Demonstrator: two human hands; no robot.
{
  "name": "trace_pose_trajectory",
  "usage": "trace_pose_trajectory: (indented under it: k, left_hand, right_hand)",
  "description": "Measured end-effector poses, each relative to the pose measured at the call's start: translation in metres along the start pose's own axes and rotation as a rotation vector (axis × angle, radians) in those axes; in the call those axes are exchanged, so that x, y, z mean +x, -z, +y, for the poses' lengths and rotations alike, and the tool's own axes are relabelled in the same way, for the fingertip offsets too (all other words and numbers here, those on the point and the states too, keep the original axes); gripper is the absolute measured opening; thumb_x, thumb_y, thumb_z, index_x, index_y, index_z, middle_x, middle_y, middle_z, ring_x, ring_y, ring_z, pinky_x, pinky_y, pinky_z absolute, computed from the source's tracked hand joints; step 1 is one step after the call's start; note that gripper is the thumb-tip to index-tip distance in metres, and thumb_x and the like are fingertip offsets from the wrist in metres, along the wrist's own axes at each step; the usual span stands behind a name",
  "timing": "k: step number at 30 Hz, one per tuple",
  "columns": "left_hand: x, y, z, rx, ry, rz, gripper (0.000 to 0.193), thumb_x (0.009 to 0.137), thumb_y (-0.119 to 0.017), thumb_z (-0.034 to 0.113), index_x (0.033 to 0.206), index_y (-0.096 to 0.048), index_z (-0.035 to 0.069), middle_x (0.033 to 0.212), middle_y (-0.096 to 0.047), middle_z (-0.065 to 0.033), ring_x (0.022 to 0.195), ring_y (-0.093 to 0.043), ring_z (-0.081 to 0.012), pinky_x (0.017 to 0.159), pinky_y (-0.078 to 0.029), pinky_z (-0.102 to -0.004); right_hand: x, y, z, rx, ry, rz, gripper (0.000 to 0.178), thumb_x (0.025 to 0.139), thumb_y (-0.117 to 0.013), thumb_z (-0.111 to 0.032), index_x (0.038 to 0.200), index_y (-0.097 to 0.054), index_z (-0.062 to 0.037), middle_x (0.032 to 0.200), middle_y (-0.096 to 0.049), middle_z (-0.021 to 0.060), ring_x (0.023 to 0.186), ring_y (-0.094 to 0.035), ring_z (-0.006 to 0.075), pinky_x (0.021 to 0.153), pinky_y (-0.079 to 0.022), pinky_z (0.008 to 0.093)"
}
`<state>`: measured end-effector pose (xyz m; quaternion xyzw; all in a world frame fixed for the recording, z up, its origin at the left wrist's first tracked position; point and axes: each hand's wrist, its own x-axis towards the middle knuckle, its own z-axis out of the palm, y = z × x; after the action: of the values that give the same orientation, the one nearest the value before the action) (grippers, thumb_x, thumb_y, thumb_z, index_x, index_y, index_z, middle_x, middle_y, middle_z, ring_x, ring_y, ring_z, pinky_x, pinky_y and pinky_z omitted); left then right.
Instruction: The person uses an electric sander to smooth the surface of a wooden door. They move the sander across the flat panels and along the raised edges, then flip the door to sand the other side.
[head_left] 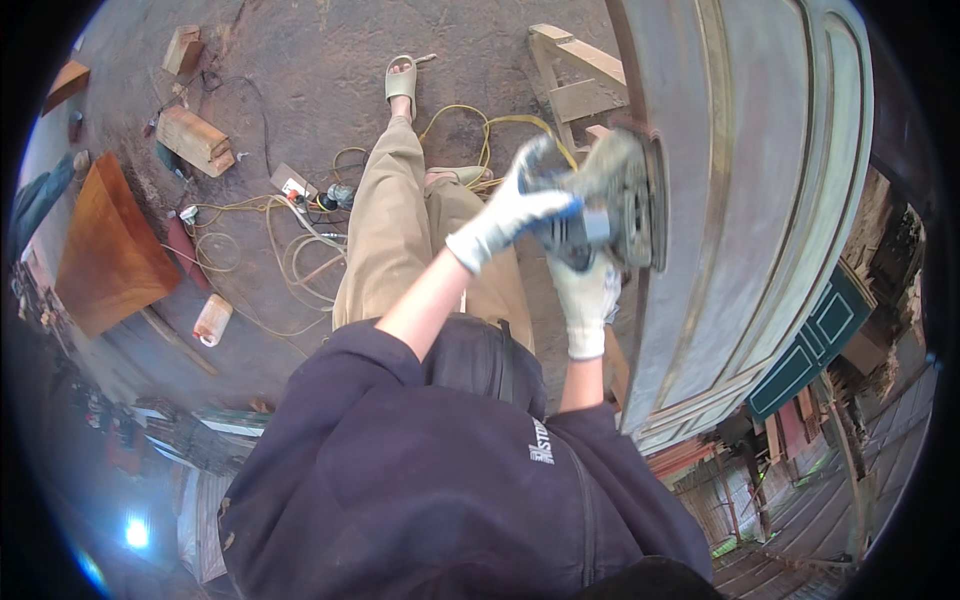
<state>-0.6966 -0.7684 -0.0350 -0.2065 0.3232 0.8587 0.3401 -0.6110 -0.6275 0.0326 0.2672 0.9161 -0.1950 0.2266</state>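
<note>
- Left hand [515, 205]: white glove with a bit of blue, closed around the sander, thumb and fingers on its near side.
- Right hand [585, 295]: white glove, gripping the sander at its lower end; fingertips partly hidden behind the tool.
- Sander [600, 215]: grey and dark, blurred, held up between both hands at the left long edge of the pale door; blur hides exact contact.
- Pale door [760, 200]: tall, panelled, raised mouldings, to the person's right.
- Wooden trestle [580, 85]: on floor [320, 55], by the pale door's upper left edge.
- Yellow hose [487, 135]: loops on floor, just beside the legs in tan trousers [385, 215].
- Sandal [400, 85]: olive, on the forward foot.
- Power strip [292, 183]: white, plugs and tangled cables, left of the legs.
- Wooden block [195, 140]: on floor, beyond power strip; another farther off.
- Brown board [115, 250]: toward the floor's left edge, bent-looking.
- Plastic container [211, 320]: whitish, lying near brown board's lower right edge.
- Green door [812, 343]: below the pale door's right edge, partly covered.
</note>
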Motion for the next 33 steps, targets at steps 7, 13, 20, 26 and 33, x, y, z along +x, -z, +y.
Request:
trace_pose_trajectory:
  k: [7, 13, 20, 26, 33]
  left_hand:
    - [-0.034, -0.005, -0.101, 0.06, 0.079, -0.007, 0.097, 0.071, -0.087, 0.014, 0.147, -0.028, 0.006, 0.135, -0.05, -0.0132, 0.117, -0.055, -0.0227, 0.102, -0.046, -0.0366]
    - [0.024, 0.016, -0.013, 0.02, -0.124, -0.001, 0.085, 0.071, -0.087, 0.011, 0.139, -0.037, 0.006, 0.123, -0.058, -0.0138, 0.112, -0.058, -0.0204, 0.096, -0.05, -0.0364]
    - [0.067, 0.028, 0.055, 0.071, -0.324, 0.082, 0.051, 0.086, -0.073, 0.013, 0.13, -0.049, 0.004, 0.104, -0.067, -0.0077, 0.093, -0.067, -0.016, 0.079, -0.058, -0.0309]
    - [0.034, 0.03, -0.015, -0.012, 0.049, 0.017, 0.074, 0.08, -0.078, 0.007, 0.141, -0.036, 0.006, 0.117, -0.064, -0.0112, 0.099, -0.066, -0.0199, 0.09, -0.055, -0.0359]
    - [-0.034, 0.005, -0.143, 0.099, 0.182, -0.107, 0.084, 0.079, -0.079, 0.004, 0.147, -0.032, 0.013, 0.138, -0.049, -0.0133, 0.124, -0.052, -0.021, 0.101, -0.048, -0.0353]
  right_hand:
    - [-0.051, -0.017, 0.088, 0.004, 0.0, 0.07, 0.047, 0.062, -0.082, -0.038, 0.09, -0.07, -0.0019, 0.085, -0.07, 0.0193, 0.082, -0.068, 0.0358, 0.073, -0.052, 0.0437]
    - [0.024, -0.022, -0.004, 0.196, 0.142, 0.054, 0.039, 0.073, -0.079, -0.039, 0.096, -0.074, -0.007, 0.088, -0.074, 0.0128, 0.084, -0.072, 0.0286, 0.074, -0.053, 0.0394]
    - [0.083, -0.026, -0.069, 0.152, 0.117, 0.024, 0.053, 0.07, -0.071, -0.053, 0.095, -0.069, -0.0064, 0.093, -0.071, 0.0181, 0.09, -0.068, 0.0369, 0.078, -0.052, 0.0454]
    - [0.03, -0.024, 0.005, 0.047, 0.086, 0.055, 0.044, 0.073, -0.072, -0.048, 0.099, -0.068, -0.0132, 0.093, -0.071, 0.0141, 0.088, -0.068, 0.0352, 0.078, -0.052, 0.0474]
    - [-0.053, -0.043, 0.14, -0.016, -0.004, 0.074, 0.046, 0.058, -0.082, -0.042, 0.084, -0.07, -0.0059, 0.084, -0.07, 0.0176, 0.079, -0.068, 0.0364, 0.071, -0.053, 0.0469]
